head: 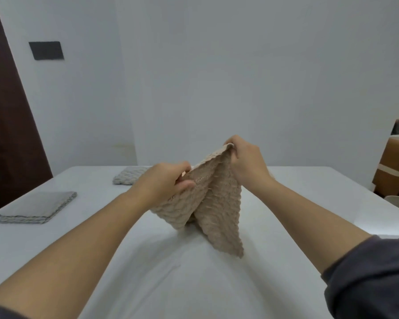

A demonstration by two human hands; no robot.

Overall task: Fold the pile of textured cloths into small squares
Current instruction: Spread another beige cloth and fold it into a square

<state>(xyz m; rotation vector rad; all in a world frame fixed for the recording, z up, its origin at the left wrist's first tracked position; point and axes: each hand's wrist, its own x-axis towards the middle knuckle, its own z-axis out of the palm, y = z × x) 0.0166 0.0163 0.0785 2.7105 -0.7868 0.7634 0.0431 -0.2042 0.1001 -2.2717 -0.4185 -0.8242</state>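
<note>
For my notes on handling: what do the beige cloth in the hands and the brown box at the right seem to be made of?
The beige cloth: soft matte textile, perhaps cotton; bumpy weave, limp drape. The brown box: probably cardboard, matte; flat panels, pale tape band.

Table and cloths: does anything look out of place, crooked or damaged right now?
Nothing stands out. The left hand and right hand pinch the beige cloth by its top edge, and its lower end hangs down to the table. The near grey cloth and far grey cloth lie folded flat at the left, apart.
</note>
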